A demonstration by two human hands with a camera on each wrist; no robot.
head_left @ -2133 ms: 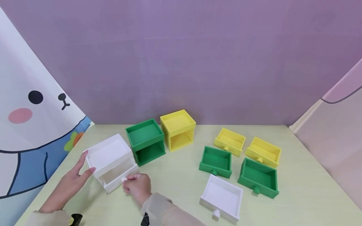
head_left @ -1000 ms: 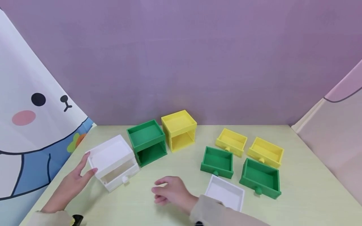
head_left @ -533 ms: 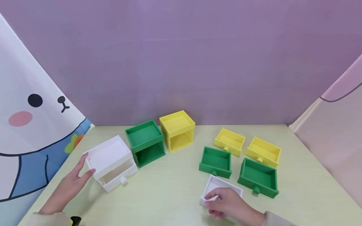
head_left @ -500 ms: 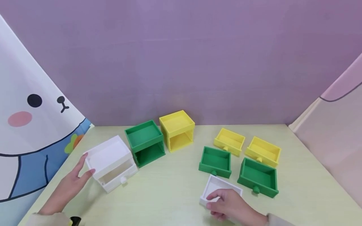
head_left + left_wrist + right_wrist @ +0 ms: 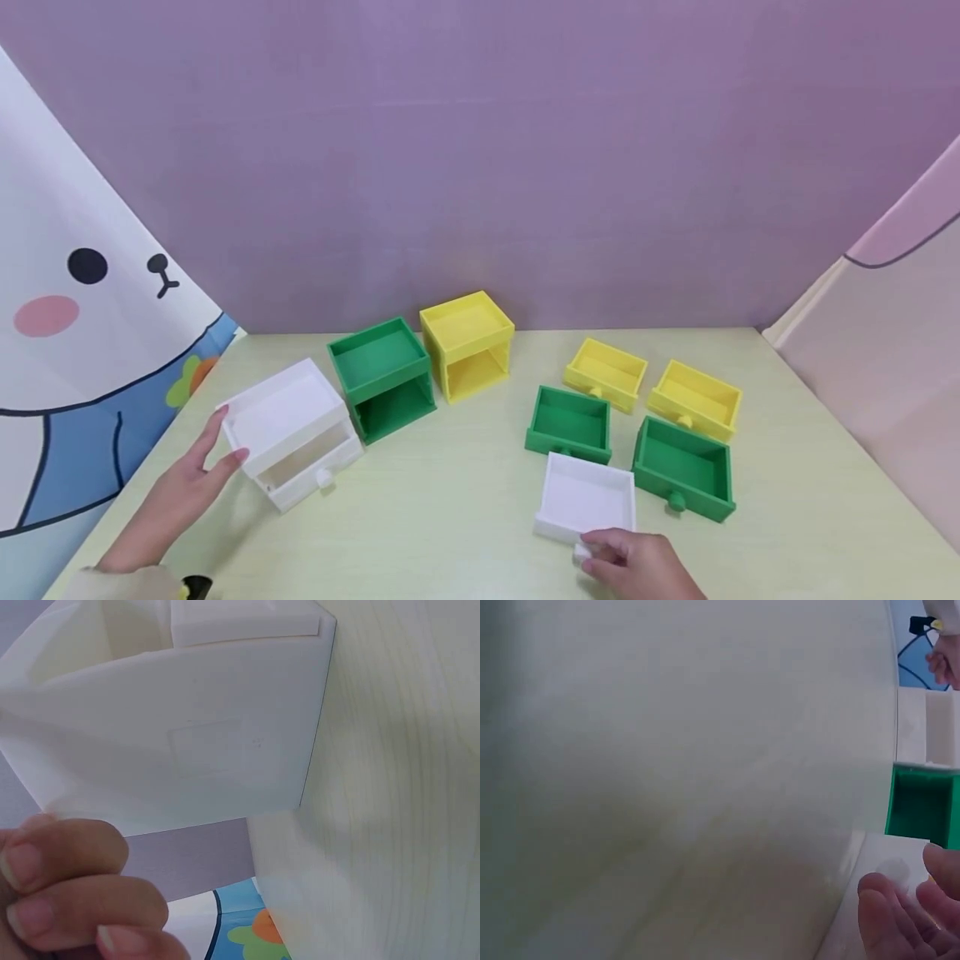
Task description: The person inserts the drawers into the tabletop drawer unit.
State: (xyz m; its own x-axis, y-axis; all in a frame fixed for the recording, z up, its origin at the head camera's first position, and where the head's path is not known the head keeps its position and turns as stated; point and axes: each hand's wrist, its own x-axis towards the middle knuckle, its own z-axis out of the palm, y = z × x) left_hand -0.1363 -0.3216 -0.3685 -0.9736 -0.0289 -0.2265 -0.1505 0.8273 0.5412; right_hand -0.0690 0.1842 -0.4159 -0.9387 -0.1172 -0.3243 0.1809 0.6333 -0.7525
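Note:
My left hand (image 5: 183, 496) grips the white cabinet (image 5: 288, 417) by its top, thumb at the front corner and index finger at the far side. A white drawer with a knob (image 5: 324, 478) fills the cabinet's lower slot; the slot above is vacant. In the left wrist view, the cabinet's plain side (image 5: 202, 750) fills the upper part, with curled fingers (image 5: 82, 855) below. My right hand (image 5: 645, 567) pinches the small knob (image 5: 581, 552) of a loose white drawer (image 5: 588, 496) at the table's right. In the right wrist view, these fingers (image 5: 881, 915) surround the knob, partly hiding the drawer front.
A green cabinet (image 5: 381, 379) and a yellow cabinet (image 5: 467, 346) with vacant slots stand right of the white one. Two green drawers (image 5: 570, 421) and two yellow drawers (image 5: 693, 400) lie beyond the white drawer on the table (image 5: 442, 500). A purple cloth (image 5: 480, 167) hangs behind.
My right hand has left the lower drawer's knob in the white cabinet and gone right to the loose white drawer, which has turned slightly and shifted. The left hand stays on the cabinet.

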